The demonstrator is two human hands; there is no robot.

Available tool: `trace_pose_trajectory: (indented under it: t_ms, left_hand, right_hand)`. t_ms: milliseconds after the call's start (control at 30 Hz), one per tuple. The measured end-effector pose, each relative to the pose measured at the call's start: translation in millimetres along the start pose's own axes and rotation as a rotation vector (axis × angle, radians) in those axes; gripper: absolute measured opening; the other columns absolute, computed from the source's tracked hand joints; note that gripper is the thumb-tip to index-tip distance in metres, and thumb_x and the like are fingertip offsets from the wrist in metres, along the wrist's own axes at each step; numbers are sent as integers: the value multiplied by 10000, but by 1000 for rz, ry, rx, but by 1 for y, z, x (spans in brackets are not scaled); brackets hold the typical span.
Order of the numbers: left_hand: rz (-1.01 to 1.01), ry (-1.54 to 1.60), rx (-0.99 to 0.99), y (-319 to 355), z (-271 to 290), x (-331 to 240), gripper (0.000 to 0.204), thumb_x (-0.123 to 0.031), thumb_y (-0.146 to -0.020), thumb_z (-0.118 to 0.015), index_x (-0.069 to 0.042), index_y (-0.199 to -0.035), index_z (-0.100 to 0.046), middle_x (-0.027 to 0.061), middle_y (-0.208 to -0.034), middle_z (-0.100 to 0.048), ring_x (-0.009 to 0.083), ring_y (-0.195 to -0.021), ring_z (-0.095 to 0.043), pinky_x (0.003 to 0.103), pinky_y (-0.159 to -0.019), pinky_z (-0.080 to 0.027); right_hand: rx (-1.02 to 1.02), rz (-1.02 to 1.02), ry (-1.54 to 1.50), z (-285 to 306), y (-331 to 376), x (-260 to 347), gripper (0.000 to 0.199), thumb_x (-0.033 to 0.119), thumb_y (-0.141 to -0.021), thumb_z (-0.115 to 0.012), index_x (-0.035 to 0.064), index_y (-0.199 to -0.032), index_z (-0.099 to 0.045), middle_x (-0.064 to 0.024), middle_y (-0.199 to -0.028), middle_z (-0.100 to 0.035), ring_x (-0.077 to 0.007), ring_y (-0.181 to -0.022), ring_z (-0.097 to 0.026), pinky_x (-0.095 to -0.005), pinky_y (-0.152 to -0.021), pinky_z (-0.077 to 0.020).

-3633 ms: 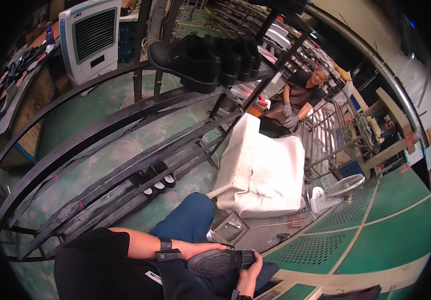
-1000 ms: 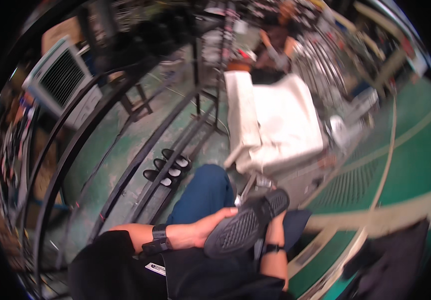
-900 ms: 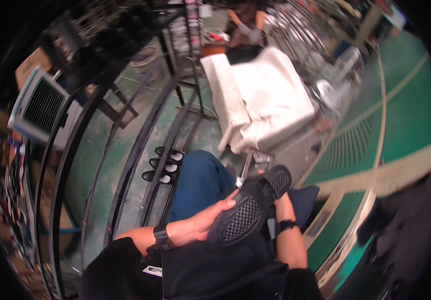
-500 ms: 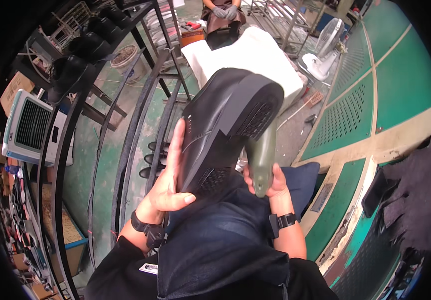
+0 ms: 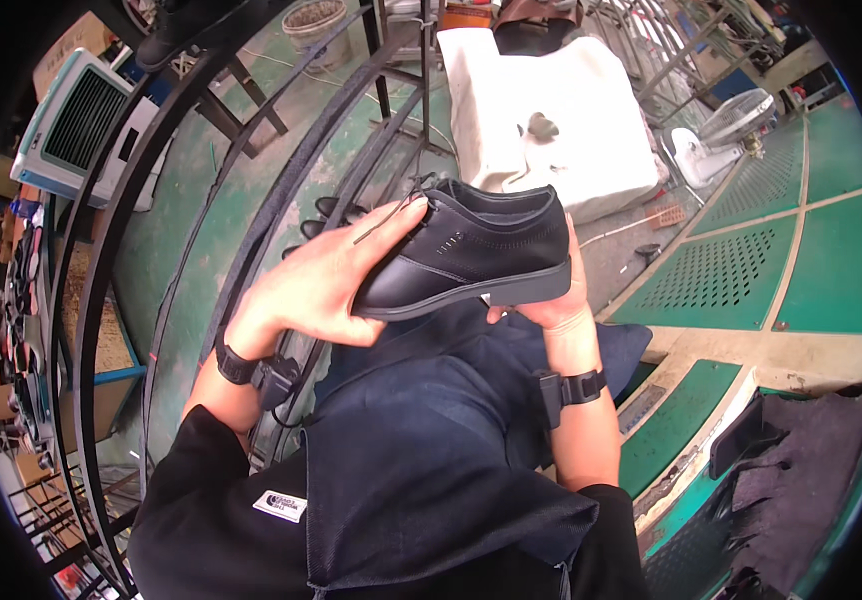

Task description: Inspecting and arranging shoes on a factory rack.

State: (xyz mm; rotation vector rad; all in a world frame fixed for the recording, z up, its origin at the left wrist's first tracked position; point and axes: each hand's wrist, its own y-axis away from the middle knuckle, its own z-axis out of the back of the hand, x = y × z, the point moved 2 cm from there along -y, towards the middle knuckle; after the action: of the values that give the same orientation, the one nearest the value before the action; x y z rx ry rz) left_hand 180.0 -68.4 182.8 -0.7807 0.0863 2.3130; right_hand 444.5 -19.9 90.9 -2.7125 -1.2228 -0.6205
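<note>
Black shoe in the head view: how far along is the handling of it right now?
Done: the black shoe is lifted off the lap, sole down, side on to the camera. In hand: the left hand cups its toe end, the right hand supports the heel from behind; a lace end hangs loose near the left fingertips. Left: it has not been set down on the white cloth-covered block or anywhere else.

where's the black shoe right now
In the head view, the black shoe sits centre frame, held sideways between the left hand at its toe and the right hand at its heel, above the dark apron.
</note>
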Motion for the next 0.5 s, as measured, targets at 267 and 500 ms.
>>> trace_pose_trajectory:
  t_ms: [267, 500]
  left_hand:
    - [-55, 29, 93, -32, -5, 0, 1091, -240, -505, -660, -77, -1517, -288, 290, -1429, -418, 451, -1193, -528, 456, -979, -476]
    - [-24, 110, 177, -43, -9, 0, 1081, -235, -496, -650, -47, -1502, -302, 304, -1416, -426, 465, -1259, -467, 462, -1012, -443]
  right_hand:
    - [-12, 127, -99, 16, 27, -24, 901, 770, -883, -283, 89, -1466, -374, -268, -1284, -569, -511, -932, -653, -514, -512, -595]
    - [-20, 158, -131, 21, 38, -29, 926, 790, -868, -307, 90, -1472, -360, -277, -1317, -539, -512, -937, -649, -512, -535, -608]
